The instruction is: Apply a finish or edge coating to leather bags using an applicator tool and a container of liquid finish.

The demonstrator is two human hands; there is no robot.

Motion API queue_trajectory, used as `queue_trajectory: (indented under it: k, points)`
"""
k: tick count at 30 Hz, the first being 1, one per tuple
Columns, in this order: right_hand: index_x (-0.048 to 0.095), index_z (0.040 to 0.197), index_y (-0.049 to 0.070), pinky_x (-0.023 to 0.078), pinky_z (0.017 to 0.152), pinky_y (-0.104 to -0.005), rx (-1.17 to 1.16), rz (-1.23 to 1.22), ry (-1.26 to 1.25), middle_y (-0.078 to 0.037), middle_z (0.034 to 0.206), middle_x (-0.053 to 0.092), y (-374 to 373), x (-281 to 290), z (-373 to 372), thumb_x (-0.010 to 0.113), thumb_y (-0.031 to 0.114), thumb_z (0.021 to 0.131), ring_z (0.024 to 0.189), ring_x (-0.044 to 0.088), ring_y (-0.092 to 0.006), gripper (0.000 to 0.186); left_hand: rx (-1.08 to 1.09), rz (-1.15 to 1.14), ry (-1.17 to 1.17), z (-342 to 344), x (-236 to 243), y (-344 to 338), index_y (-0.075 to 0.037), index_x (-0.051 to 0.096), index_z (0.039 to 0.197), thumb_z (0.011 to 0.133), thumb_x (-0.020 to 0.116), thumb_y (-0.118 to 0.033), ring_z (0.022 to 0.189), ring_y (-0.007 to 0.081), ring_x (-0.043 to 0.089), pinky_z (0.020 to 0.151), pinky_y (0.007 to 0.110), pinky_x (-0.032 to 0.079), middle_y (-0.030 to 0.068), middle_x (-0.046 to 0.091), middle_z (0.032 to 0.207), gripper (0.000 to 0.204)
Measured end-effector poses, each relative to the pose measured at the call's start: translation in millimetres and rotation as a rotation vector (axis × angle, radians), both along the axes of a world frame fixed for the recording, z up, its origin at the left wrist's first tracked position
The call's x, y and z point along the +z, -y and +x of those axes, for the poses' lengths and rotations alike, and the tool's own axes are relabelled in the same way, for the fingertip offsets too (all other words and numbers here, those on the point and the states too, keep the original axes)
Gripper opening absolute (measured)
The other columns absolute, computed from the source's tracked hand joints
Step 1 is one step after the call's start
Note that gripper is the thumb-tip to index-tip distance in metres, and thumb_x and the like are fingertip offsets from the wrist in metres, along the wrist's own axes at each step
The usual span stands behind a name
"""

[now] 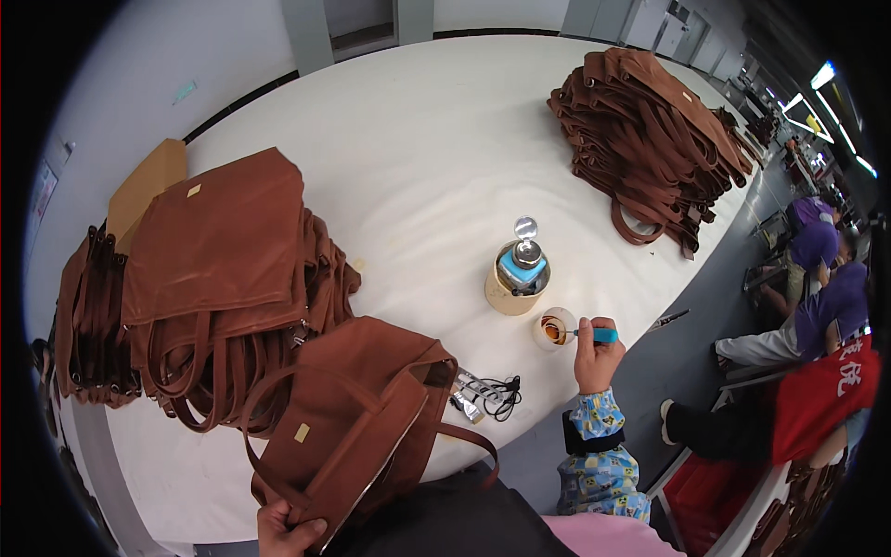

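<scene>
A brown handbag point(339, 422) leans on the near edge of the table, its zipped opening toward me and a small gold plate on its side. My left hand point(286, 531) pinches the bag's lower near corner, thumb on top. At the right, my right hand point(594, 369) is closed round the teal handle point(604, 334) of a slim tool. The tool's thin tip reaches into a small white cup point(561, 344) streaked with brown inside; the exact kind of tip cannot be made out. Just behind the cup stands a tan tub point(507, 299) holding a blue bottle point(522, 271) with a raised metal lid.
Stacked brown bags point(218, 246) stand at the left, and another pile point(650, 130) lies at the far right on the white table point(418, 139). A black cable point(502, 397) and metal pieces lie beside the bag. Several people sit beyond the right edge.
</scene>
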State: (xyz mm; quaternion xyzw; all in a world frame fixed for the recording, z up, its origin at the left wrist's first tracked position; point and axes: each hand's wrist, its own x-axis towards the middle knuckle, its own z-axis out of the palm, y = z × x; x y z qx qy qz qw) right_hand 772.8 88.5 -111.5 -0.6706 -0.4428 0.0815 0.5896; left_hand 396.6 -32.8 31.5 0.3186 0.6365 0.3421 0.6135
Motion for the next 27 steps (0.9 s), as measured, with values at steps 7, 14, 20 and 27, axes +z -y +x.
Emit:
queue_trajectory:
  k: [7, 14, 20, 27]
  points:
    - [0.051, 0.069, -0.001, 0.036, 0.042, -0.0204, 0.000, -0.031, -0.001, -0.003, 0.051, 0.051, -6, -14, 1, 0.059, 0.011, 0.081, 0.046, 0.046, -0.0055, 0.018, -0.017, 0.058, -0.056, 4, -2, -2, -0.013, 0.031, 0.064, 0.074, 0.056, 0.002, 0.050, 0.0056, 0.026, 0.048, 0.022, 0.023, -0.0061, 0.032, 0.057, 0.030]
    - [0.052, 0.071, 0.000, 0.036, 0.045, -0.0208, -0.022, 0.099, 0.000, -0.001, 0.055, 0.050, -4, -10, -17, 0.059, 0.008, 0.080, 0.051, 0.044, -0.0048, 0.014, 0.037, 0.015, -0.054, -11, -2, 7, 0.000, 0.053, 0.089, 0.073, 0.058, 0.001, 0.070, 0.0132, 0.048, 0.065, 0.024, 0.039, 0.0046, 0.055, 0.082, 0.017]
    - [0.048, 0.082, 0.002, 0.032, 0.047, -0.0223, 0.279, 0.375, -0.466, -0.004, 0.066, 0.047, 21, 74, -56, 0.051, 0.014, 0.084, 0.055, 0.040, -0.0084, 0.013, -0.186, 0.113, -0.284, -27, -15, 8, -0.002, 0.054, 0.072, 0.071, 0.069, -0.012, 0.058, 0.0023, 0.042, 0.050, 0.020, 0.035, -0.0044, 0.048, 0.060, 0.018]
    - [0.059, 0.083, 0.003, 0.041, 0.049, -0.0273, 1.450, 0.246, -0.474, -0.008, 0.065, 0.056, 43, 96, -158, 0.070, 0.021, 0.071, 0.053, 0.052, -0.0186, 0.024, -0.073, 0.103, -0.069, -17, -23, 20, 0.001, 0.059, 0.080, 0.074, 0.066, -0.011, 0.060, 0.0039, 0.052, 0.053, 0.020, 0.042, -0.0005, 0.058, 0.065, 0.016]
